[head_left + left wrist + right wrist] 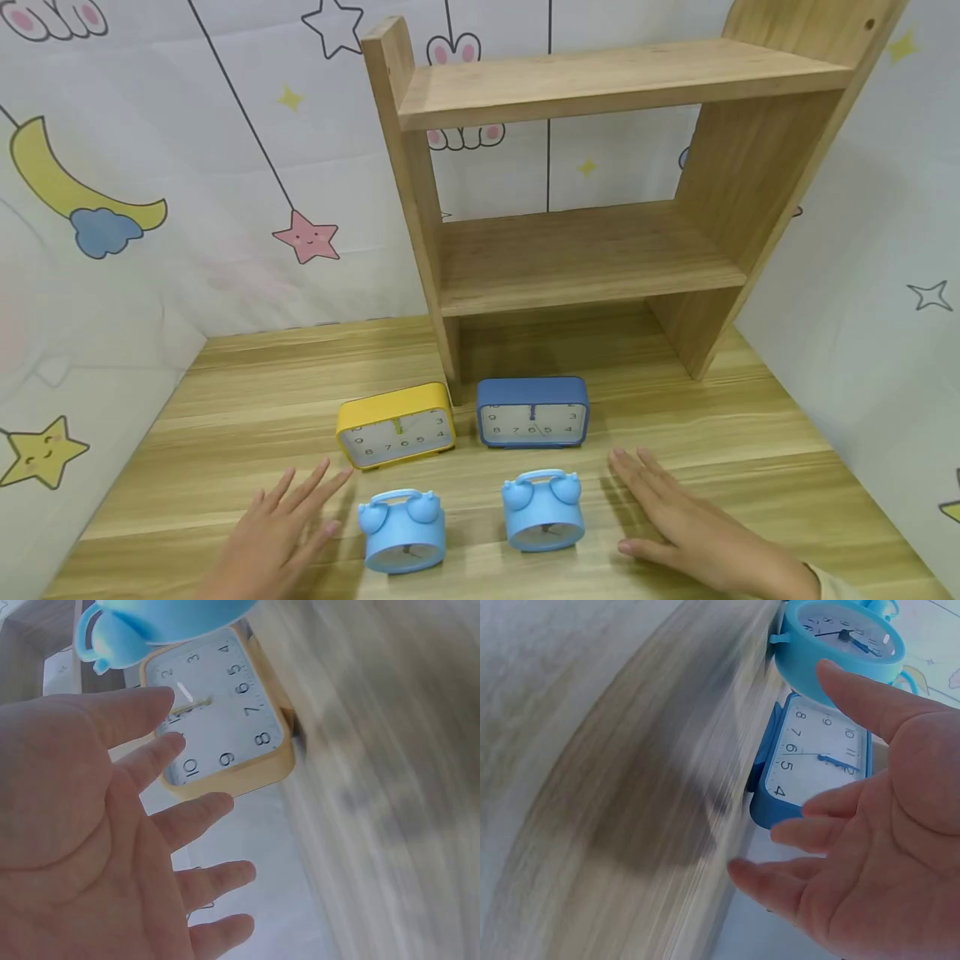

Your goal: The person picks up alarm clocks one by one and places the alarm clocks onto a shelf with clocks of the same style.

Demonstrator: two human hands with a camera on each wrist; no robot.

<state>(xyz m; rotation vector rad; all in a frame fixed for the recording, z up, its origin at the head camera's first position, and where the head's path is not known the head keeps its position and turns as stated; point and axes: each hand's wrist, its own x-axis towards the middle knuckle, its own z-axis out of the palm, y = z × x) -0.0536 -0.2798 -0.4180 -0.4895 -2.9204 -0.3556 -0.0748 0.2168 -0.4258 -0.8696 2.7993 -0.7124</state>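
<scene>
Head view: the left alarm clock [405, 533] stands upright on the table [757, 450], between the person's hands and nearer to the left hand [277, 533], which is just to its left with a narrow gap between. The right alarm clock [543, 512] stands to its right and slightly farther back; the right hand [690, 525] is nearer to that one, off its right side and also apart from it. So each hand has one small clock on its inner side, and each thumb points inward toward it.

Both small clocks are light blue and squat, with a round face, two bells and an arched handle on top. The line through each pair of bells runs roughly left to right, across the gap between the hands. The right wrist view shows dark clock hands on a pale dial.

The fingers of both hands are wide, spread and nearly straight, and hold nothing.

Behind the small clocks are two rectangular ones. The yellow clock [396, 427] is beyond the left fingertips, its long side slanting with the right end farther back; the blue clock [532, 414] has its long side running almost straight across. Both have white faces with dark numerals.

Farther back, the wooden shelf [592, 250] stands on the table, the foot of its left upright close behind the space between the rectangular clocks. Past it hangs a pale cloth [202, 150] printed with stars and a moon.
</scene>
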